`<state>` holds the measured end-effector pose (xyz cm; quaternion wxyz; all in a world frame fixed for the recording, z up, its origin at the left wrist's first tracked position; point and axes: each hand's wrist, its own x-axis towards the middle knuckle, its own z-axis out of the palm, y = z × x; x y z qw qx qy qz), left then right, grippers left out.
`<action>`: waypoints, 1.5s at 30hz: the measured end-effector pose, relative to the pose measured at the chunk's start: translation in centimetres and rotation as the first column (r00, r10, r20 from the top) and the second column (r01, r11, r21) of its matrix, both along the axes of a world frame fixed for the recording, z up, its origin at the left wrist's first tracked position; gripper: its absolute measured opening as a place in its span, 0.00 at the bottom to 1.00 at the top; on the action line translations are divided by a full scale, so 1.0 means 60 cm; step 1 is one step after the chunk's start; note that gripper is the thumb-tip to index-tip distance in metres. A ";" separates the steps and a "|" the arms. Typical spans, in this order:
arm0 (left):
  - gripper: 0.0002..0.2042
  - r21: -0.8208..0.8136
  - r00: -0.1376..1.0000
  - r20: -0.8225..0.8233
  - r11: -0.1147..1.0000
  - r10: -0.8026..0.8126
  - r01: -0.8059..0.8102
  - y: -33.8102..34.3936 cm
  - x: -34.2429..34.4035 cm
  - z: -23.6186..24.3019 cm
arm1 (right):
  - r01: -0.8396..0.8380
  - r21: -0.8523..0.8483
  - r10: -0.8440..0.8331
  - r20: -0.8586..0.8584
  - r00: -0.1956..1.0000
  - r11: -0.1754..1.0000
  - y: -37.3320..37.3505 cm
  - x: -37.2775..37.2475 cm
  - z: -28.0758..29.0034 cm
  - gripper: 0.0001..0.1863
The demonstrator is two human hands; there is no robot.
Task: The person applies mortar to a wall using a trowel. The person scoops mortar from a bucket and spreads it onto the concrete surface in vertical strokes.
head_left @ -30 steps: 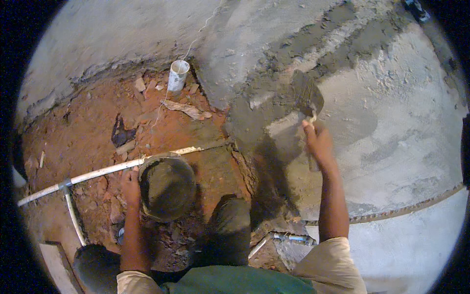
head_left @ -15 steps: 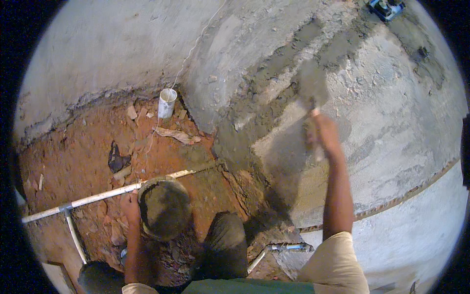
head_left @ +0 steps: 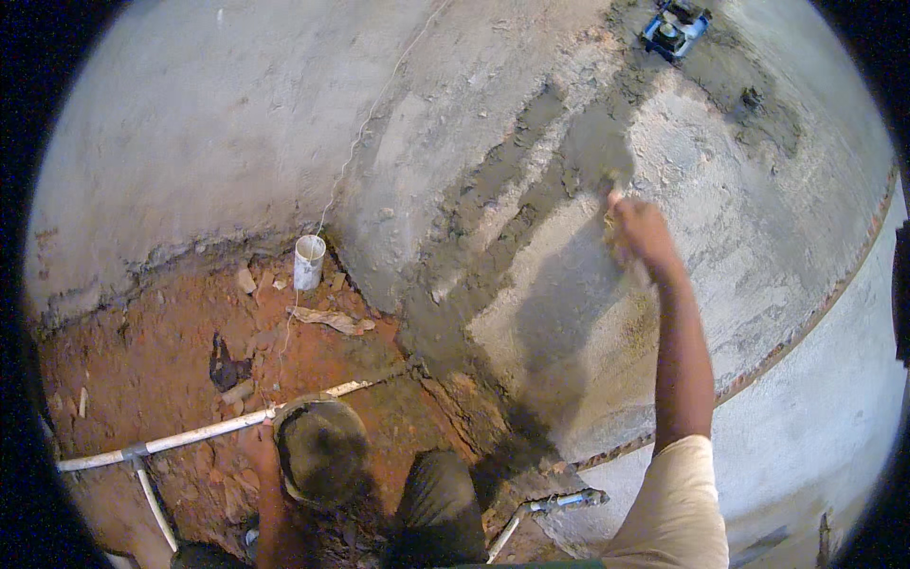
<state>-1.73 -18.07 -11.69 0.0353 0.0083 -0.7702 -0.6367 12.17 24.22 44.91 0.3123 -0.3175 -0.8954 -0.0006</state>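
My right hand (head_left: 645, 232), blurred by motion, is closed on what looks like a trowel at the wall. Its blade, smeared and hard to make out, lies against a band of wet grey mortar (head_left: 597, 152). Several such bands slant down the rough wall (head_left: 701, 237). Low on the left, my left hand (head_left: 261, 446) grips the near-left rim of a round bucket (head_left: 296, 491) with grey mortar in it; shadow dims its fingers. A blue electrical box (head_left: 675, 30) sits in the wall at the top right, with mortar around it.
A white pipe (head_left: 199, 436) runs across the red dirt floor (head_left: 161, 370), just beyond the bucket. A white cylindrical container (head_left: 309, 264) stands at the wall's foot, with a thin cord (head_left: 365, 123) rising from it. A bent pipe with a blue fitting (head_left: 569, 500) lies near my knee (head_left: 441, 503).
The view has tilted up and shifted right, so the blue box shows more fully. My right hand with the tool stays by the mortar band; my left hand stays on the bucket.
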 end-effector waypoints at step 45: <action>0.18 -0.165 0.995 -0.091 0.984 0.045 -0.060 0.001 -0.006 0.015 | -0.040 0.005 0.041 -0.044 0.998 0.999 0.003 0.028 -0.309 0.24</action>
